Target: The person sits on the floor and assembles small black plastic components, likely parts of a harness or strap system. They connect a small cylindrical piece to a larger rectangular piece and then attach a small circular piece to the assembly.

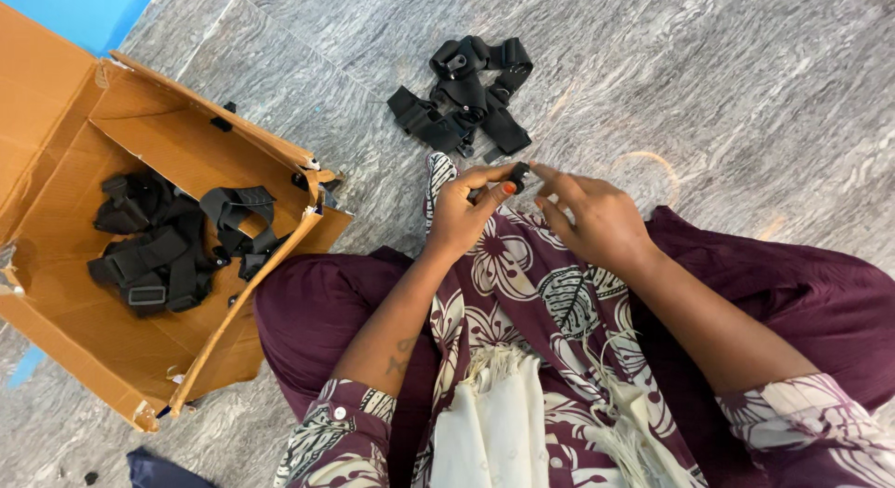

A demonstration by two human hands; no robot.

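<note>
**Both hands on one small black piece, over the lap**

Person sits on a grey floor (746, 87). Left hand (461, 213) pinches a small black clip (518, 176) between thumb and forefinger. Right hand (597, 218) meets it from the other side, fingertips on the clip, fingers narrowly spread. The clip is mostly covered by the fingers, so its shape is hard to make out.

Just beyond the hands lies a pile of black straps (464, 96) on the floor. More straps (172, 246) sit tangled in an open cardboard box (65, 115) at the left; the box is cut off by the frame edge. A dark blue thing (154, 471) at the bottom edge cannot be identified.
</note>
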